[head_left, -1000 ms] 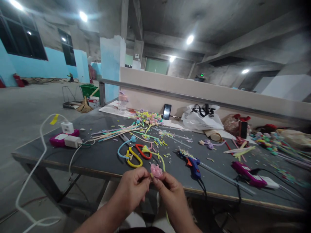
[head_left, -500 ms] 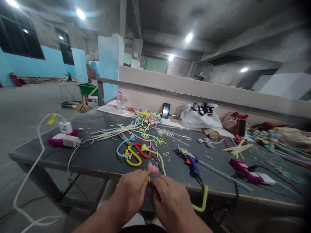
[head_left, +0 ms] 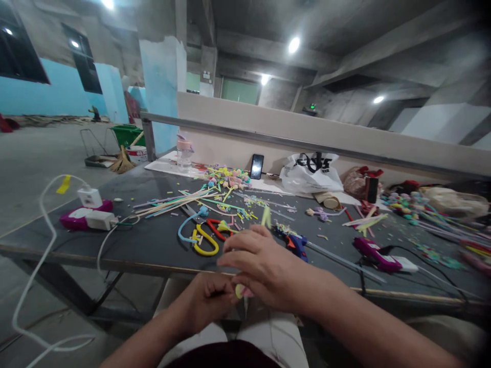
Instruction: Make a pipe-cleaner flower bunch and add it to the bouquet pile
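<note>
My left hand [head_left: 210, 297] is closed in a pinch on a small pink flower [head_left: 246, 291] with a yellow-green part [head_left: 239, 291], low over my lap at the table's front edge. My right hand [head_left: 264, 263] curves over the flower from the right, its thumb side close to it. From behind its fingers a yellow-green pipe cleaner [head_left: 266, 216] sticks up; where the fingers grip it is hidden. Just beyond lie scissors with yellow and red handles [head_left: 207, 241], a blue pipe cleaner piece [head_left: 184, 231] and a blue glue gun [head_left: 298, 246], partly covered by my right hand.
Pipe cleaner stems [head_left: 172, 203] and a heap of small coloured flowers [head_left: 226, 177] lie mid-table. A phone [head_left: 257, 166], a bottle [head_left: 184, 153] and a white bag [head_left: 312, 174] stand behind. Purple power strips [head_left: 378, 254] with cords lie right and left.
My right hand has lifted and turned over the flower, its fingers looser. The pipe cleaner end that hung at the right now points up. The flower is lower; the view has shifted slightly.
</note>
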Motion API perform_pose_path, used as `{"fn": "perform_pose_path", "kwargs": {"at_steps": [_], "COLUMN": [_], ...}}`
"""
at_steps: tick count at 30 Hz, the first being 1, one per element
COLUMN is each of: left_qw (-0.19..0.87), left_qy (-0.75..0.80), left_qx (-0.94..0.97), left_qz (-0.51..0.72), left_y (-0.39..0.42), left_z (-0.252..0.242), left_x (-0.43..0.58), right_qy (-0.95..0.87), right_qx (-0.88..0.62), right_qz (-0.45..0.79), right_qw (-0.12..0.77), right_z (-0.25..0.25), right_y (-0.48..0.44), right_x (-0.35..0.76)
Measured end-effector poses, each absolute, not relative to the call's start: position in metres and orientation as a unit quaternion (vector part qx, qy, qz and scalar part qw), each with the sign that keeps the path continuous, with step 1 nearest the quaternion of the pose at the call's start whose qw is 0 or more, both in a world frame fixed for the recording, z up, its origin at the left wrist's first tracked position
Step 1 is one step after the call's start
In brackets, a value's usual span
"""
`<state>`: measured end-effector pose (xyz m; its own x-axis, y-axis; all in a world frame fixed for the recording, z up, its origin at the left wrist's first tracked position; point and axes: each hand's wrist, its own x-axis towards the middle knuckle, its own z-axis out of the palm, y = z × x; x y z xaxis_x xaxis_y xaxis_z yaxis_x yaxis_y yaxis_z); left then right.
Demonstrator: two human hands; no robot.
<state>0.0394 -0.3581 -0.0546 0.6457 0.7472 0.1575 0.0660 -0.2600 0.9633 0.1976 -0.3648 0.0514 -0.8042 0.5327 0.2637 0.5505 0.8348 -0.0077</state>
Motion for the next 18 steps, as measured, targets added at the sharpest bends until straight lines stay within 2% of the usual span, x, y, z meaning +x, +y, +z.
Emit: {"fn": "perform_pose_path", "kwargs": {"at_steps": [4, 6, 8, 12, 15, 16, 18], "left_qw": [0.61, 0.621, 0.641, 0.666, 0.677, 0.687, 0.716], "left_qy": [0.328, 0.331, 0.33, 0.325, 0.302, 0.291, 0.268], "left_qx": [0.632, 0.618, 0.599, 0.557, 0.531, 0.521, 0.504], "left_qz": [0.348, 0.35, 0.348, 0.375, 0.41, 0.414, 0.402], "left_y": [-0.353, -0.352, -0.352, -0.353, -0.353, -0.353, -0.354], "left_z": [-0.059, -0.058, -0.056, -0.054, -0.051, -0.05, -0.047], "left_x": [0.033, 0.03, 0.03, 0.039, 0.048, 0.051, 0.056], "right_qy": [-0.831, -0.793, -0.795, -0.821, -0.835, -0.816, -0.773], "right_qx": [-0.331, -0.33, -0.351, -0.387, -0.432, -0.472, -0.517], "right_qz": [-0.031, -0.02, -0.038, -0.13, -0.109, -0.098, -0.056], "right_qw": [0.446, 0.511, 0.494, 0.399, 0.325, 0.318, 0.364], "right_z": [0.03, 0.01, -0.007, -0.031, -0.054, -0.061, -0.07], "right_y": [-0.389, -0.403, -0.416, -0.428, -0.418, -0.412, -0.399], "right_x": [0.212, 0.223, 0.236, 0.256, 0.263, 0.263, 0.259]}}
